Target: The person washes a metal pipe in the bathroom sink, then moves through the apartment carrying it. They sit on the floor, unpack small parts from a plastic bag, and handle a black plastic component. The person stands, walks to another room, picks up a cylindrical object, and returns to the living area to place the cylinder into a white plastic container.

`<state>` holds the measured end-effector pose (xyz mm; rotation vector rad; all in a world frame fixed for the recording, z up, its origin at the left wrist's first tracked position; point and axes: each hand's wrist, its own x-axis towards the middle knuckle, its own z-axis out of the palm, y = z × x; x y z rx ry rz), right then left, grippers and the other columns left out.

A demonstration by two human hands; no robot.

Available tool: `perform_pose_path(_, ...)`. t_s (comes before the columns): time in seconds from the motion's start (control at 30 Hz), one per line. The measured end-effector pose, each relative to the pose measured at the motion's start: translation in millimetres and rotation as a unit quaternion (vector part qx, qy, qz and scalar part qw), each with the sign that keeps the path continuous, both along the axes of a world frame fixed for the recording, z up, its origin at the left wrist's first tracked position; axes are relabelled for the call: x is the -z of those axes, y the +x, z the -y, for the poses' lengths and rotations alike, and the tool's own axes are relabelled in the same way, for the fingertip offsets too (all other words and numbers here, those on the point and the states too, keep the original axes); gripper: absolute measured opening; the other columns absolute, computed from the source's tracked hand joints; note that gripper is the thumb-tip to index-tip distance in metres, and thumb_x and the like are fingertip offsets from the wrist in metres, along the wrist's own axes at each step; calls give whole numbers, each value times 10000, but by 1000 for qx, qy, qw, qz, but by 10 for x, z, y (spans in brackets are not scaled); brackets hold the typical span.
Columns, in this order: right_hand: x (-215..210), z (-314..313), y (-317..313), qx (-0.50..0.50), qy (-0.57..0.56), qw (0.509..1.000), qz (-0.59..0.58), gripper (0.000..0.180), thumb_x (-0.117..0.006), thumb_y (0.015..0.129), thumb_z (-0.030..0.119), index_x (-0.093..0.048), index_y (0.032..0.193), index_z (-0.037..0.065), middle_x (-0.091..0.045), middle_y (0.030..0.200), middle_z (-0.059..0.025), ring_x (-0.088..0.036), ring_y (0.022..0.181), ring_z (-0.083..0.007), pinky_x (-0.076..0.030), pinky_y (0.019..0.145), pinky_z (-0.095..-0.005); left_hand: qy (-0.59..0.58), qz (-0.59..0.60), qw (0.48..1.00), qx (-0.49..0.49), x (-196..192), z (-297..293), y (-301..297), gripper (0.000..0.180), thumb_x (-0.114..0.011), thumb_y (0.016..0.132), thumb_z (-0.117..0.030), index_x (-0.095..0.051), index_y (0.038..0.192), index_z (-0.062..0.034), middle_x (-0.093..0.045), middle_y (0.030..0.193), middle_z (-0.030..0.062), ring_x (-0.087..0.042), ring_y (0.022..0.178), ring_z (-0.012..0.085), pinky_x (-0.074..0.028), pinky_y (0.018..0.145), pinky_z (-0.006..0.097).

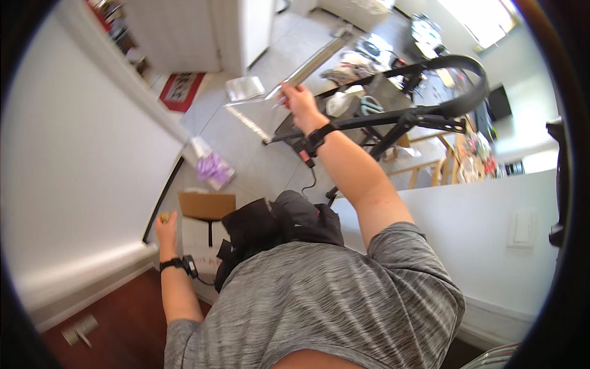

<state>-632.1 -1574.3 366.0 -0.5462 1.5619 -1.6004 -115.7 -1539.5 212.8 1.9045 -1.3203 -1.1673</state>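
My right hand (298, 107) reaches forward, its fingers closed at the near end of a long silvery strip (316, 61) that slants away to the upper right. A thin pale strip (246, 122) slopes down below those fingers; whether it joins the silvery one I cannot tell. Under my right forearm stands a black metal frame (384, 120) with a curved loop (464, 64) at its far right. My left hand (166, 232) is low by the white wall, pinching a small yellowish thing (165, 217) too small to name. An opened white box (203, 235) with a brown flap (208, 206) stands beside it.
A package with a purple bow (212, 169), a white packet (244, 88) and a red mat (182, 91) lie on the tiled floor. Teal-handled scissors (371, 106) rest on the black frame's shelf. A low white wall (442, 234) borders my right side.
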Motion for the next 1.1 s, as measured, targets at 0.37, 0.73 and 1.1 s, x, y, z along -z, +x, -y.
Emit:
perform_pose_path(0.37,-16,867,-1223,139,-38,987,75,337,-620,878,427,-560,961,106,-600,768,-7,-560,670,-115,-434,623,-270,45,-26,999,0,304,1637,-1072,437,-720,812,-243,-524,1110,10,-581,954,71,-553,818,171,-462,723,308)
perform_pose_path(0.73,-87,945,-2512,404,-69,899,156,354,-571,912,443,-524,953,94,-587,649,-30,-540,514,-145,-374,450,-252,55,-54,990,119,188,3116,-2396,414,-733,794,-243,-534,1085,-26,-586,899,39,-560,745,143,-456,610,294)
perform_pose_path(1.1,157,-137,-3667,582,38,807,94,412,-501,925,498,-565,939,91,-578,653,-59,-539,457,-190,-371,374,-280,113,-46,960,250,528,4353,-3646,318,-746,783,-243,-549,939,-49,-562,799,23,-517,683,130,-431,592,293)
